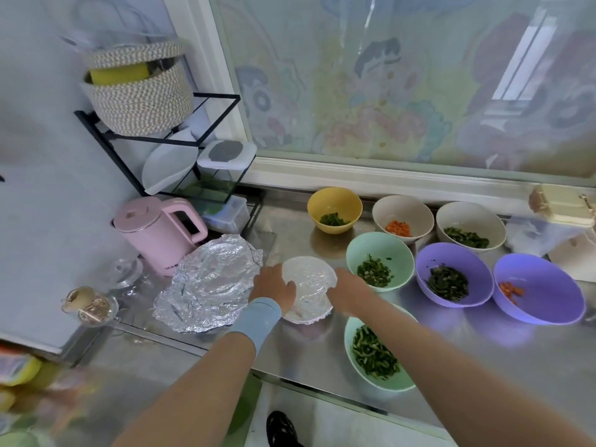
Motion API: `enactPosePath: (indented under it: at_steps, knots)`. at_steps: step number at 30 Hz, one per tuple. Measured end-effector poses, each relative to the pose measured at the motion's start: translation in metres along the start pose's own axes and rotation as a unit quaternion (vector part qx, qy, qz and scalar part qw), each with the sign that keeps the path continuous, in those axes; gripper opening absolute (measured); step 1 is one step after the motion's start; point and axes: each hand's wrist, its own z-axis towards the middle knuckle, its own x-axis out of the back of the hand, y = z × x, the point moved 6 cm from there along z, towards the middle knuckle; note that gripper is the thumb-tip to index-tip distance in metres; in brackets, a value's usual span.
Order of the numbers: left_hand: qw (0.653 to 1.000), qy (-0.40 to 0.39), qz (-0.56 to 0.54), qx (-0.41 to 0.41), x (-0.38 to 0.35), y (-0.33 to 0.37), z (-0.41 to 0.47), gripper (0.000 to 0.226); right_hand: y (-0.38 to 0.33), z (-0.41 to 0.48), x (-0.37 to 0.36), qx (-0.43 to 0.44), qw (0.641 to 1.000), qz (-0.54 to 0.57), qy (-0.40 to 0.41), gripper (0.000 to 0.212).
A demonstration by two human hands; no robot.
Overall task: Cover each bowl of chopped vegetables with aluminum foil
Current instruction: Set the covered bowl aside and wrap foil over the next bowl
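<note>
Noted small foil-covered bowl (308, 285) at centre of steel counter (483, 343), contents hidden under foil. Found left hand (274, 285) cupped on its left rim and right hand (350, 291) on its right rim, fingers of both curled against the foil. Recorded large foil-covered bowl (209, 285) just beside it, to the left, contents hidden. Uncovered, back row: yellow bowl (325, 201) with chopped greens; beige bowl (400, 208) with diced carrot; second beige bowl (467, 214) with greens. Middle row: mint bowl (374, 246) with greens; purple bowl (451, 256) with greens; second purple bowl (548, 295) with a little carrot. Nearest counter edge: second mint bowl (387, 383) with greens, partly behind right forearm. Pink kettle (158, 233) behind large foil-covered bowl.
</note>
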Motion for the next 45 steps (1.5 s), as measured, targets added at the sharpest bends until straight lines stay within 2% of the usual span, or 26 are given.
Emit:
enactPosePath:
  at_steps: [4, 8, 18, 23, 28, 34, 36, 38, 40, 42, 43, 45]
  knots:
    - [0.995, -0.082, -0.038, 0.05, -0.006, -0.022, 0.022, 0.073, -0.012, 0.021, -0.009, -0.072, 0.994, 0.077, -0.031, 0.05]
    - [0.988, -0.081, -0.12, 0.055, 0.0, -0.026, 0.047, 0.065, -0.022, 0.044, -0.003, -0.121, 0.984, 0.131, -0.01, 0.061]
    - [0.967, -0.019, -0.252, 0.016, 0.054, -0.037, 0.13, 0.055, -0.075, 0.114, 0.025, -0.108, 0.969, 0.218, 0.042, 0.063]
    - [0.946, -0.02, -0.319, 0.045, 0.066, -0.039, 0.167, 0.05, -0.092, 0.151, 0.039, -0.081, 0.966, 0.239, 0.057, 0.055]
    - [0.939, -0.014, -0.335, 0.073, 0.067, -0.043, 0.181, 0.053, -0.106, 0.184, 0.036, -0.078, 0.959, 0.271, 0.015, 0.06]
    - [0.949, -0.016, -0.305, 0.077, 0.068, -0.043, 0.182, 0.055, -0.106, 0.197, 0.041, -0.038, 0.981, 0.191, -0.008, 0.063]
    - [0.96, -0.011, -0.274, 0.063, 0.066, -0.043, 0.18, 0.056, -0.105, 0.189, 0.047, -0.004, 0.995, 0.094, 0.02, 0.061]
    - [0.966, 0.01, -0.25, 0.066, 0.064, -0.043, 0.176, 0.057, -0.098, 0.18, 0.049, -0.01, 0.995, 0.055, 0.083, 0.053]
    - [0.966, 0.021, -0.242, 0.087, 0.058, -0.044, 0.169, 0.057, -0.089, 0.17, 0.035, -0.063, 0.989, 0.095, 0.093, 0.046]
    - [0.963, 0.011, -0.241, 0.123, 0.051, -0.044, 0.165, 0.059, -0.083, 0.165, 0.009, -0.145, 0.971, 0.187, 0.035, 0.056]
    - [0.958, 0.015, -0.253, 0.134, 0.049, -0.044, 0.164, 0.058, -0.082, 0.164, -0.002, -0.166, 0.958, 0.235, 0.016, 0.061]
    - [0.948, 0.035, -0.288, 0.13, 0.052, -0.042, 0.169, 0.051, -0.084, 0.166, -0.01, -0.165, 0.94, 0.298, 0.027, 0.064]
